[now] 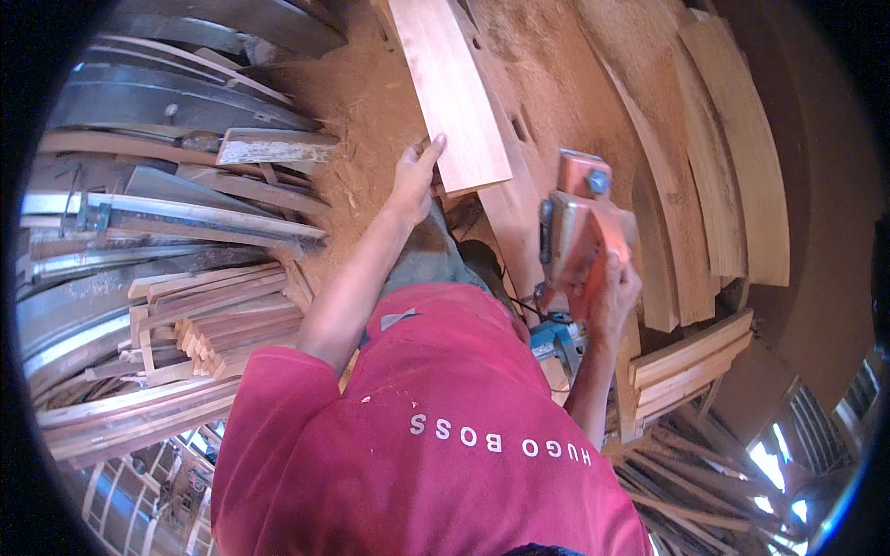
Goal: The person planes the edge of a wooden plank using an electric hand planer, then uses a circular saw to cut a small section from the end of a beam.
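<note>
My left hand grips the near end of a pale wooden board, thumb on its top face and fingers along its left edge and underneath. The board runs away from me toward the top of the view. To the right of it, my right hand is closed around the handle of an orange-red electric hand planer with a blue knob at its front. The planer is apart from the board, above the bench. It looks slightly blurred, and its sole is hidden.
Sawdust covers the ground and bench. Long planks lie at the right, shorter boards below them. Stacked strips and many timber pieces crowd the left. A blue tool sits close to my right side.
</note>
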Action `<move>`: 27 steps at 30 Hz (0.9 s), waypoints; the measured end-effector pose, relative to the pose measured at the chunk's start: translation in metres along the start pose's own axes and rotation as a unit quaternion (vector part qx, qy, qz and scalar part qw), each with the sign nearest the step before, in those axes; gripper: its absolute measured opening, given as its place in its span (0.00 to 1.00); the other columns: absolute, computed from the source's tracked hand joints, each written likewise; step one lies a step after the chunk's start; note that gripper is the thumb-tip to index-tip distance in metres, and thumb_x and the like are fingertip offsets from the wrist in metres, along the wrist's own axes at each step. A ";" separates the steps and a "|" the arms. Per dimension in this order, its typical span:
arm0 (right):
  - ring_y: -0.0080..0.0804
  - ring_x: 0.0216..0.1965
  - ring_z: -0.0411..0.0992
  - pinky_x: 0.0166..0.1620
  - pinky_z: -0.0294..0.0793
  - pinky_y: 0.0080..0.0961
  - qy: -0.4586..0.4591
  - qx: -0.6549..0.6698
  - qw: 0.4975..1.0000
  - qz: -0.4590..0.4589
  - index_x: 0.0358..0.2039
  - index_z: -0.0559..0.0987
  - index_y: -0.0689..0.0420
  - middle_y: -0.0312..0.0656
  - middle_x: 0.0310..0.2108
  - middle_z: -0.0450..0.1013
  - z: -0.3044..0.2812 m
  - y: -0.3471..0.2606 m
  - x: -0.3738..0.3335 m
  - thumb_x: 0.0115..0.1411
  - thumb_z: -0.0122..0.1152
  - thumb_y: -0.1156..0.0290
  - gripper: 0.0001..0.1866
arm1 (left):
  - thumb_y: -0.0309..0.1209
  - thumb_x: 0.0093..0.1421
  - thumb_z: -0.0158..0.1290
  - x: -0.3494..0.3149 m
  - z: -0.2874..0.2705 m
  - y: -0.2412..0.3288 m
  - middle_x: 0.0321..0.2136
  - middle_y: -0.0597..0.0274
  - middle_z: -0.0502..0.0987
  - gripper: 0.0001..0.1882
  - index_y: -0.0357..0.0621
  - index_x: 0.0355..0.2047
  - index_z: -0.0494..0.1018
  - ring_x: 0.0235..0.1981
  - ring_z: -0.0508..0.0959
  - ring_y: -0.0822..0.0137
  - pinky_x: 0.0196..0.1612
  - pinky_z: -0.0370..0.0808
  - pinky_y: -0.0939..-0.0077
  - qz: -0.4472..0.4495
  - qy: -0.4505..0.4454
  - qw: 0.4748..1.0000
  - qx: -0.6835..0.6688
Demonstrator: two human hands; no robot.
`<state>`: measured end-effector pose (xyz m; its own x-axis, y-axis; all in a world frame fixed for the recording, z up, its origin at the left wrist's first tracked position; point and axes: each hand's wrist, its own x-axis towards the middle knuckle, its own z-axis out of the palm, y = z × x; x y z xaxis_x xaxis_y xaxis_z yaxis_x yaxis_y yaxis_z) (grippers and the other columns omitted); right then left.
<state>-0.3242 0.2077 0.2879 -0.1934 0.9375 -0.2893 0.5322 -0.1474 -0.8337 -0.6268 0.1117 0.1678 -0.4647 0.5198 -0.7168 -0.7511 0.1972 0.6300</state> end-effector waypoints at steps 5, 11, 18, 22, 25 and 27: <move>0.22 0.30 0.66 0.31 0.67 0.26 -0.117 -0.022 0.993 -0.014 0.33 0.78 0.66 0.33 0.24 0.70 0.031 0.038 0.015 0.69 0.53 0.51 0.26 | 0.47 0.68 0.52 0.061 -0.012 -0.086 0.43 0.56 0.78 0.28 0.35 0.56 0.66 0.45 0.80 0.64 0.45 0.80 0.63 0.045 -0.006 0.999 0.002; 0.21 0.25 0.68 0.28 0.66 0.22 -0.201 0.046 0.978 -0.041 0.35 0.78 0.64 0.37 0.23 0.72 0.080 0.073 0.027 0.70 0.52 0.49 0.26 | 0.46 0.67 0.50 0.114 -0.050 -0.073 0.54 0.42 0.74 0.29 0.30 0.56 0.70 0.53 0.75 0.46 0.59 0.68 0.55 0.229 0.096 0.869 0.429; 0.32 0.31 0.75 0.36 0.73 0.31 -0.274 0.010 0.962 -0.009 0.44 0.79 0.65 0.46 0.29 0.77 0.096 0.075 0.019 0.67 0.54 0.54 0.23 | 0.50 0.62 0.54 0.233 -0.035 0.101 0.65 0.34 0.61 0.37 0.34 0.62 0.65 0.67 0.61 0.41 0.70 0.57 0.59 0.440 0.061 0.550 0.707; 0.29 0.22 0.73 0.27 0.71 0.29 -0.266 0.024 0.964 0.014 0.40 0.80 0.65 0.42 0.20 0.73 0.076 0.105 0.001 0.64 0.57 0.51 0.24 | 0.52 0.52 0.61 0.266 -0.025 0.144 0.69 0.34 0.53 0.52 0.30 0.67 0.53 0.70 0.56 0.45 0.71 0.57 0.62 0.269 -0.023 0.501 0.822; 0.29 0.21 0.73 0.26 0.71 0.28 -0.280 0.004 0.960 0.018 0.39 0.80 0.65 0.42 0.20 0.73 0.068 0.104 0.006 0.64 0.57 0.51 0.25 | 0.52 0.52 0.61 0.277 -0.031 0.144 0.68 0.31 0.53 0.53 0.30 0.68 0.53 0.70 0.56 0.44 0.71 0.57 0.61 0.255 -0.068 0.486 0.833; 0.32 0.23 0.74 0.28 0.73 0.31 -0.290 0.002 0.956 0.040 0.40 0.80 0.65 0.45 0.22 0.75 0.065 0.099 0.010 0.65 0.57 0.52 0.24 | 0.53 0.52 0.61 0.282 -0.029 0.142 0.67 0.29 0.53 0.53 0.30 0.67 0.53 0.70 0.56 0.44 0.71 0.57 0.61 0.260 -0.076 0.493 0.827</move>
<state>-0.3275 0.1816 0.1720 -0.5777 0.5905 -0.5636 0.5620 -0.2130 -0.7992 -0.8775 0.2623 0.0465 -0.2575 0.8886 -0.3795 0.9189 0.3467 0.1883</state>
